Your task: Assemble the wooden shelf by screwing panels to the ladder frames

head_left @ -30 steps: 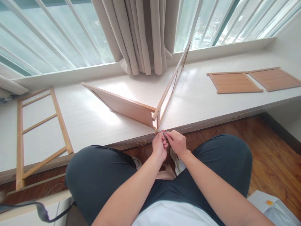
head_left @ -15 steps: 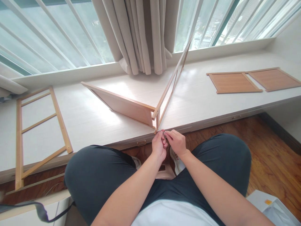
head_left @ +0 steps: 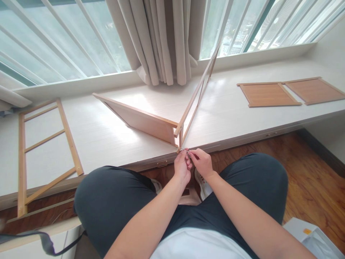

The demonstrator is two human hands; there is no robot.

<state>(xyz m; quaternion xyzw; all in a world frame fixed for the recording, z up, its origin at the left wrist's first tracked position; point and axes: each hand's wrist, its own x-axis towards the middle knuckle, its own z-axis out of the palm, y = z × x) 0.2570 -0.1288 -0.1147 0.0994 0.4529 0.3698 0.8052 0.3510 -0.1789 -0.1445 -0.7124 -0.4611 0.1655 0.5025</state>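
A wooden panel and a wooden ladder frame stand on edge on the white window ledge, meeting in a corner at the ledge's front edge. My left hand and my right hand are pressed together just in front of that corner. Both pinch a thin metal tool whose tip touches the bottom of the joint. The fingers hide most of the tool.
A second ladder frame lies flat on the ledge at left. Two flat wooden panels lie at right. A curtain hangs behind the upright parts. My knees are under the ledge's edge, over wooden floor. A white box sits at bottom right.
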